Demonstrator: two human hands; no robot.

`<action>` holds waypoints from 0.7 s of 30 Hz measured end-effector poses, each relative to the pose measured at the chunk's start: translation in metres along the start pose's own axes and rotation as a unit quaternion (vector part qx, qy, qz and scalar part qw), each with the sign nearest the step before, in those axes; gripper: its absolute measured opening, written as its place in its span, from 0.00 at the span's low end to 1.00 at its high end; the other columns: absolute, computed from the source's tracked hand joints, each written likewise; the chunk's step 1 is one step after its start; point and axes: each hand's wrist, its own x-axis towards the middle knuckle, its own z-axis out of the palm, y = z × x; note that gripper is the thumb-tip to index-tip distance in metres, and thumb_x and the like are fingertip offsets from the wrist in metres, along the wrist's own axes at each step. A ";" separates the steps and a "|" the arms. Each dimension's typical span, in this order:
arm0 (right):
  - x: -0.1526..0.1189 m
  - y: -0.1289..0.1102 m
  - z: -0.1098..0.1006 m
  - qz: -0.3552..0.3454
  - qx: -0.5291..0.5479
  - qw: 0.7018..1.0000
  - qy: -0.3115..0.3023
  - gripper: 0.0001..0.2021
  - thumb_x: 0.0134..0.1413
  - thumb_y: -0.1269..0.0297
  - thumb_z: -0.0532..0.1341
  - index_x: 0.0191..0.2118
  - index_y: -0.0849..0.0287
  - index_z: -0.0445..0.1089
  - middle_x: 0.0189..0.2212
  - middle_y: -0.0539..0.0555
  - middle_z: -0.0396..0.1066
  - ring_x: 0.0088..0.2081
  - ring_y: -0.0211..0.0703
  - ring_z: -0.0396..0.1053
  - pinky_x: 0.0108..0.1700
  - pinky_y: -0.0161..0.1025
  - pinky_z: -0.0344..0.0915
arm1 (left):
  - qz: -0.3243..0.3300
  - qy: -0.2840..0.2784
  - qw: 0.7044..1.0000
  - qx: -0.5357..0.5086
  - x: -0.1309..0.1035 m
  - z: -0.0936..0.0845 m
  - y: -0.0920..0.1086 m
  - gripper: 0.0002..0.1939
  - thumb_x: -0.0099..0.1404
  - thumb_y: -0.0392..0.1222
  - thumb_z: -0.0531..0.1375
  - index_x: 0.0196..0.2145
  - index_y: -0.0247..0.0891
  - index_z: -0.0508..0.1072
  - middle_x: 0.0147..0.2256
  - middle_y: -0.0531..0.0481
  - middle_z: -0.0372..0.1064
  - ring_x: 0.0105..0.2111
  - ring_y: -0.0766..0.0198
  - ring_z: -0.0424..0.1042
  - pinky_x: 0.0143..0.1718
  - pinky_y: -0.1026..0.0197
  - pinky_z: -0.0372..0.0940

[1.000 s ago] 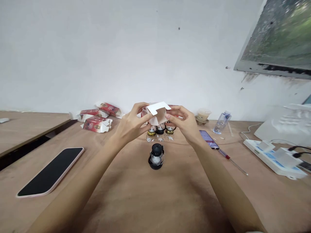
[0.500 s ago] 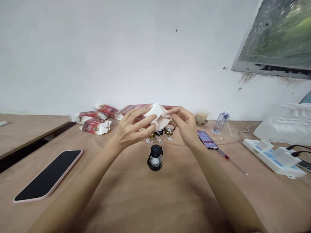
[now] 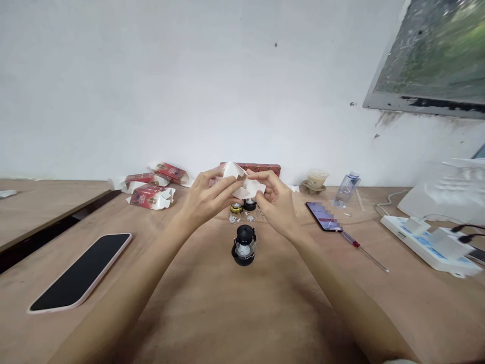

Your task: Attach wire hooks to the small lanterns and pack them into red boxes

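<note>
Above the table, my left hand (image 3: 210, 194) is wrapped round a small red-and-white cardboard box (image 3: 233, 171), its white flaps facing me. My right hand (image 3: 276, 202) pinches one of the white flaps at the box's right side. Much of the box is hidden by my fingers. Below the hands, a small black lantern (image 3: 244, 246) with a clear middle and a wire handle stands upright on the table. Behind it, partly covered by my hands, are a gold-based lantern (image 3: 236, 208) and a black-based one (image 3: 249, 204), with small white pieces (image 3: 250, 217) before them.
Several opened red boxes (image 3: 149, 195) lie at the back left. A row of red boxes (image 3: 265, 168) stands by the wall. A black-screened phone (image 3: 81, 273) is at left; another phone (image 3: 324, 216), a screwdriver (image 3: 364, 250), a bottle (image 3: 347, 188), a cup (image 3: 317, 178) and a power strip (image 3: 428, 247) are at right.
The box in my hands has shifted slightly left and turned, uncovering more of the red row behind. My right hand has moved left, closer to my left hand. The black lantern stays standing.
</note>
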 end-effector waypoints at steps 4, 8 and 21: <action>-0.002 0.001 -0.002 -0.052 -0.063 0.997 0.005 0.19 0.51 0.76 0.50 0.45 0.50 0.67 0.48 0.50 0.71 0.51 0.43 0.68 0.47 0.41 0.68 | -0.039 0.019 0.999 -0.026 0.003 -0.003 0.004 0.20 0.59 0.46 0.62 0.49 0.52 0.66 0.43 0.49 0.70 0.42 0.56 0.65 0.43 0.53 0.62; -0.004 -0.006 -0.004 -0.097 -0.097 0.990 -0.038 0.17 0.54 0.73 0.51 0.45 0.50 0.68 0.48 0.51 0.71 0.48 0.43 0.70 0.48 0.43 0.68 | -0.102 0.041 0.992 -0.061 0.014 -0.016 0.009 0.23 0.56 0.47 0.64 0.50 0.54 0.66 0.53 0.47 0.61 0.53 0.49 0.60 0.52 0.43 0.55; 0.001 -0.012 -0.003 -0.039 0.117 0.985 -0.117 0.10 0.57 0.58 0.58 0.43 0.50 0.71 0.50 0.52 0.68 0.55 0.46 0.63 0.55 0.47 0.64 | -0.195 0.062 0.959 -0.198 0.021 -0.026 0.018 0.03 0.58 0.40 0.59 0.32 0.42 0.67 0.43 0.45 0.66 0.45 0.56 0.68 0.45 0.49 0.65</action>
